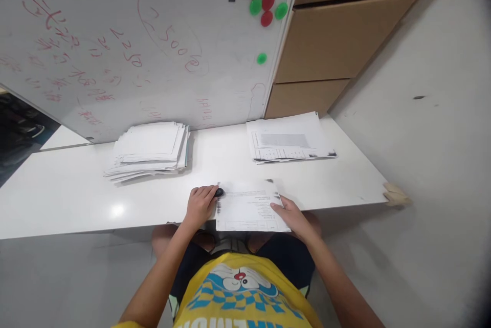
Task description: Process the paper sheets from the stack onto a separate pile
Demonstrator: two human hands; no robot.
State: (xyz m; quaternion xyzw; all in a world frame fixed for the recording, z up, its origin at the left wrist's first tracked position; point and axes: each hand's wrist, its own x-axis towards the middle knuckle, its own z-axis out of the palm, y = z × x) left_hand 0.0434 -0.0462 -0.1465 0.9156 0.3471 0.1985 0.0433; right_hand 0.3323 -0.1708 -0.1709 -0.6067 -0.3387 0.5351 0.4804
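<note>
A printed stack of paper [245, 210] lies at the front edge of the white table, partly over the edge. My left hand [201, 205] is closed round a small black object [219, 192] at the stack's upper left corner; what the object is cannot be made out. At the stack's right edge, my right hand [292, 215] grips the papers, thumb on top and fingers beneath. Dark marks show along the paper's left side and upper right corner.
A thick, uneven pile of papers [149, 146] is on the table [215, 154] at the left. Another paper pile [287, 136] lies back right. Behind stand a whiteboard [215, 26] with red and green magnets and brown boxes [322, 44]. A wall [429, 138] bounds the right.
</note>
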